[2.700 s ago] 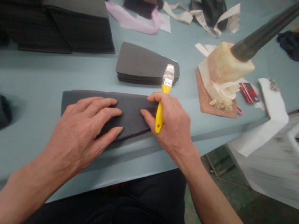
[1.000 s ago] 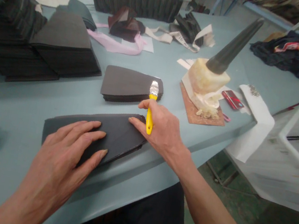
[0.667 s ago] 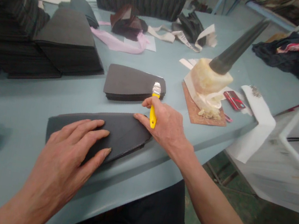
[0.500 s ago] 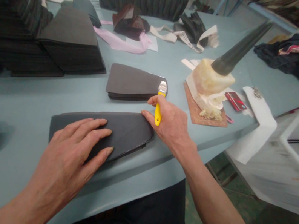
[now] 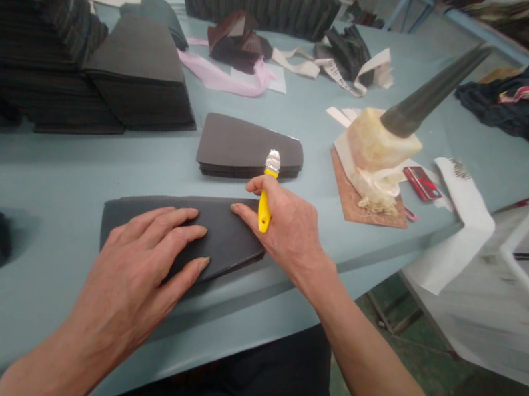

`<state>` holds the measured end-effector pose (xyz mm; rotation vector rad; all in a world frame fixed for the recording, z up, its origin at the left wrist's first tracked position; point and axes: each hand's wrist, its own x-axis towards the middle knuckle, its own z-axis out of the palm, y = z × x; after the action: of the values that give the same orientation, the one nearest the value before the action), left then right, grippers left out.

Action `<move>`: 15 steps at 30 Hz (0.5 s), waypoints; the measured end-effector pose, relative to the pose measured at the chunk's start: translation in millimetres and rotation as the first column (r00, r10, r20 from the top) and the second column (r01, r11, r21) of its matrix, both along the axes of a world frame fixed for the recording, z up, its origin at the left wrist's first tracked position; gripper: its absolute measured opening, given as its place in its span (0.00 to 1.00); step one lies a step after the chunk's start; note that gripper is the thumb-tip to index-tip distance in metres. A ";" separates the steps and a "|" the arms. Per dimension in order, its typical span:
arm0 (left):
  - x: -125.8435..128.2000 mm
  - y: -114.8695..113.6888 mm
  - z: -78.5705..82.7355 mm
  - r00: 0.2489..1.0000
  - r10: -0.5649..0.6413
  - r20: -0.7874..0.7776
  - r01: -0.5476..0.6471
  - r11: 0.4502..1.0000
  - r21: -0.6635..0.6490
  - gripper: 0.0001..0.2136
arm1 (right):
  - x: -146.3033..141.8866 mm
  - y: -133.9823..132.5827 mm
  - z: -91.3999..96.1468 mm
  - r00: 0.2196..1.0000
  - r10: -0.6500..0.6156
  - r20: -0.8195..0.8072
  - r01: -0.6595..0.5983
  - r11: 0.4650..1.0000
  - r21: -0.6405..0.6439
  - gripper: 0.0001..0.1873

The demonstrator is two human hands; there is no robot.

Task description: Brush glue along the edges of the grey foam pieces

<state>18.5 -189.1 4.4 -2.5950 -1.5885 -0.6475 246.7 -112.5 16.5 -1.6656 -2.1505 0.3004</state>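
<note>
My left hand [image 5: 147, 259] rests with its fingers spread on a dark, tapered stack of cut pieces [image 5: 228, 232] near the table's front edge. Between the fingers of my right hand [image 5: 290, 226] is a small brush [image 5: 265, 208] with a yellow handle; its whitish bristle end points away from me. The right thumb and fingertips touch or hover just over the narrow end of the front stack, which the hand partly covers. Just beyond lies a second stack of dark grey tapered pieces [image 5: 248, 144], with whitish marks along its narrow end.
At right, a dark cone [image 5: 434, 91] sticks out of a yellowish block [image 5: 380, 140] on a brown board [image 5: 344, 188]. A red box [image 5: 422, 184] lies beside it. Tall dark stacks [image 5: 142, 83] stand left; pink cloth [image 5: 228, 77] and scraps lie behind.
My right hand has moved left over the front stack, carrying the brush with it. My left hand stays spread on the stack. The whole view has shifted slightly.
</note>
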 end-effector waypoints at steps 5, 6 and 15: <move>1.7 -0.9 0.8 1.000 0.000 -0.015 0.000 1.000 -0.009 0.15 | -2.6 -0.7 0.4 1.000 -0.018 -0.003 0.018 0.999 -0.040 0.16; 2.4 -0.8 1.2 1.000 -0.001 -0.022 0.001 1.000 -0.008 0.15 | -3.2 -1.2 0.4 1.000 -0.023 -0.004 0.023 0.998 -0.050 0.16; 2.1 -0.2 1.4 0.999 -0.032 -0.038 0.031 0.999 -0.012 0.15 | -2.3 -2.6 -4.2 0.999 -0.013 -0.044 0.012 1.000 -0.026 0.13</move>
<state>20.6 -189.3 5.7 -2.6294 -1.5483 -0.5879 244.4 -115.2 12.3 -1.6704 -2.1117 0.3585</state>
